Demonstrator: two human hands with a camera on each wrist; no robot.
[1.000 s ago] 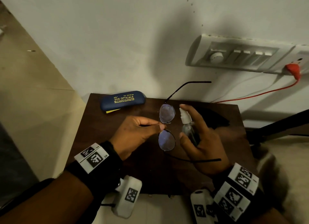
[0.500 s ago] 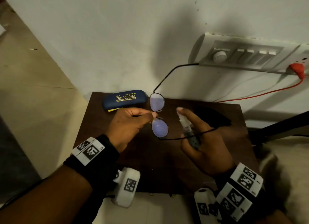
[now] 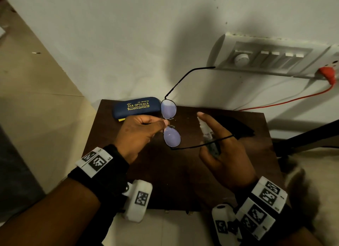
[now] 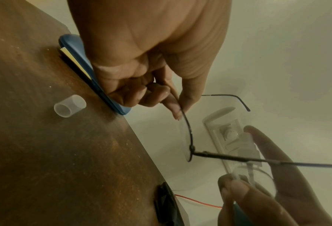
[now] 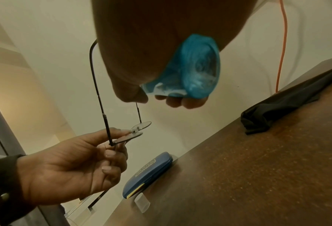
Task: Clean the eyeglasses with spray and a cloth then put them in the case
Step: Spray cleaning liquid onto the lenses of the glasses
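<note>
Pinching eyeglasses (image 3: 169, 124) left hand (image 3: 139, 133); right hand (image 3: 225, 154) gripping spray bottle (image 3: 208, 135).

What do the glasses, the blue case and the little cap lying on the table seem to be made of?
Eyeglasses: thin black wire frame, probably metal, with clear lenses showing a bluish sheen.
Case: hard-looking shell in matte navy covering with gold print; core unclear.
Cap: frosted, see-through plastic, judging by its translucent wall.

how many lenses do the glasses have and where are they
2. One lens sits farther from the person, in front of the blue case; the other lens is nearer, just past the left hand, whose fingers pinch the glasses between the two.
</note>
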